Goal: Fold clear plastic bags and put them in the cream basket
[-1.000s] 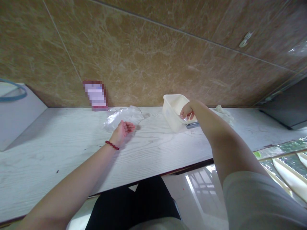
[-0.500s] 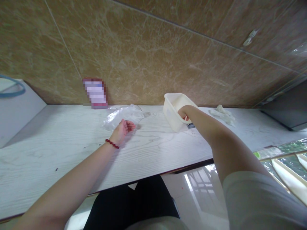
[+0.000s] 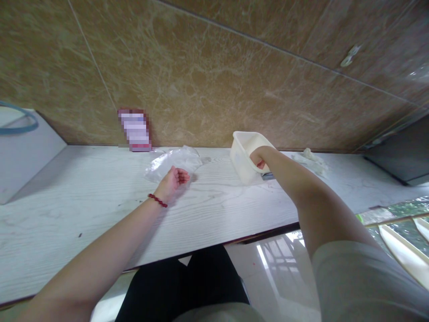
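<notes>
My right hand (image 3: 259, 157) reaches down into a cream plastic bin (image 3: 241, 162) near the wall. The bin's side and my own wrist hide most of its fingers, so whether it holds anything is not visible. A grey piece (image 3: 267, 176) sits on the bin's front side, under my wrist. My left hand (image 3: 177, 178) rests on its edge on the white tabletop, fingers loosely curved and apart from the thumb, with nothing in it. Just behind that hand lies a clear plastic bag (image 3: 172, 160), crumpled flat on the wood-grain surface.
A blurred red-and-white card (image 3: 136, 129) leans on the brown marbled wall (image 3: 201, 80). At the left stands a white box (image 3: 30, 156) with a blue handle. Crumpled whitish plastic (image 3: 311, 162) lies right of the bin, and a dark grey appliance (image 3: 402, 147) stands at the far right.
My right hand has shifted slightly inside the bin; a thin white thing seen by its fingers before is out of sight now. My left hand stays put.
</notes>
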Demonstrator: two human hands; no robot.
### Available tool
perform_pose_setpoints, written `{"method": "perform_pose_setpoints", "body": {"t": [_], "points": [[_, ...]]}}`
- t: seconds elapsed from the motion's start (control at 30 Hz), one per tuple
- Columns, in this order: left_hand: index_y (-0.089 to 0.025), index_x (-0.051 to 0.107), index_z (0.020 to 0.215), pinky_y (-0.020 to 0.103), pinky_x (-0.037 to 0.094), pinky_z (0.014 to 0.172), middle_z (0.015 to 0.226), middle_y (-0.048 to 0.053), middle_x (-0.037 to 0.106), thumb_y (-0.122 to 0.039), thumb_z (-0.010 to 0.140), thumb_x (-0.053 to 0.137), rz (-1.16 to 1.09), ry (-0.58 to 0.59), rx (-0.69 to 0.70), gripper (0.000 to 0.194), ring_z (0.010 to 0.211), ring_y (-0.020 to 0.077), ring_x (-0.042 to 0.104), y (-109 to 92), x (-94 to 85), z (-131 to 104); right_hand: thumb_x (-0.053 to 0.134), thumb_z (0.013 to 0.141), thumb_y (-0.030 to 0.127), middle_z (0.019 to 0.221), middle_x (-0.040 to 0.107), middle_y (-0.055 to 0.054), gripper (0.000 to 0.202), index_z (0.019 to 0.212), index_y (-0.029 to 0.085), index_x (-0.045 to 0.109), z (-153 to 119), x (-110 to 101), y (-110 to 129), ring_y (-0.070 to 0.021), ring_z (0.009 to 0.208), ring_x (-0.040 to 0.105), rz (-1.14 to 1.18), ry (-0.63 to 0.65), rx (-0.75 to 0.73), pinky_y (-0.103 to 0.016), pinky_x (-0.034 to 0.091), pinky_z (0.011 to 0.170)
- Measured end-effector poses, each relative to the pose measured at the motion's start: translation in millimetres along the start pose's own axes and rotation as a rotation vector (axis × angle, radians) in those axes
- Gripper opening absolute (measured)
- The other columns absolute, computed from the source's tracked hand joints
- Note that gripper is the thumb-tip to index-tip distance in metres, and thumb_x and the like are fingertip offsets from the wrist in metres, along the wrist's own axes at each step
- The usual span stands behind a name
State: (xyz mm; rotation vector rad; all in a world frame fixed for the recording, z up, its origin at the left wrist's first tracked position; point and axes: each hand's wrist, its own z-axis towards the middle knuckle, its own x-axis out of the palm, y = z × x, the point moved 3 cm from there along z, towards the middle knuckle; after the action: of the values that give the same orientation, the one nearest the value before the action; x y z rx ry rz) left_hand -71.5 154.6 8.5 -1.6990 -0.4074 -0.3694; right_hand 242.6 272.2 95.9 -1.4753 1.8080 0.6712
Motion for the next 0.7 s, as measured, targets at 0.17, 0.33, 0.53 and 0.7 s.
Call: {"method": "perform_pose_setpoints", "body": {"t": [0.17,0.33,0.53,0.7], "points": [[-0.012,0.056,0.068,0.025,0.044,0.065,0.062,0.005,0.062,-0.034,0.090,0.021,0.008,0.000,-0.002,0.046,0.058,0.0112,0.057,-0.9,0.5,-0.7,0.064,0.061,0.002,0.077,0.065,-0.008,0.020,0.081,0.004,0.061,1.2,-1.4,-6.8,-0.0083,0.066,0.059,0.055,0.162,0.060,-0.023,0.045,0.068],[-0.013,0.056,0.068,0.026,0.045,0.065,0.061,0.004,0.061,-0.035,0.089,0.022,0.002,0.004,0.003,0.046,0.058,0.0116,0.058,-0.1,-0.7,0.3,0.056,0.068,0.003,0.070,0.064,-0.006,0.016,0.083,-0.003,0.058,-3.7,-3.2,-10.0,-0.0033,0.061,0.056,0.045,0.132,0.031,-0.020,0.041,0.066],[-0.013,0.056,0.067,0.026,0.045,0.063,0.061,0.004,0.061,-0.030,0.088,0.028,0.032,-0.031,0.023,0.039,0.057,0.0113,0.057,7.0,-5.8,7.9,0.060,0.066,0.007,0.066,0.062,-0.002,0.008,0.074,0.005,0.061,-21.7,-2.8,-6.0,-0.0047,0.059,0.056,0.062,0.070,-0.023,-0.018,0.042,0.065],[-0.014,0.056,0.068,0.028,0.045,0.065,0.062,0.003,0.060,-0.033,0.085,0.033,0.083,-0.020,0.046,0.035,0.057,0.0114,0.056,11.5,-7.7,11.1,0.063,0.066,0.013,0.059,0.059,-0.002,0.006,0.060,0.013,0.062,-57.1,-19.8,-4.1,-0.0119,0.062,0.058,-0.052,-0.177,-0.144,-0.021,0.044,0.061]]}}
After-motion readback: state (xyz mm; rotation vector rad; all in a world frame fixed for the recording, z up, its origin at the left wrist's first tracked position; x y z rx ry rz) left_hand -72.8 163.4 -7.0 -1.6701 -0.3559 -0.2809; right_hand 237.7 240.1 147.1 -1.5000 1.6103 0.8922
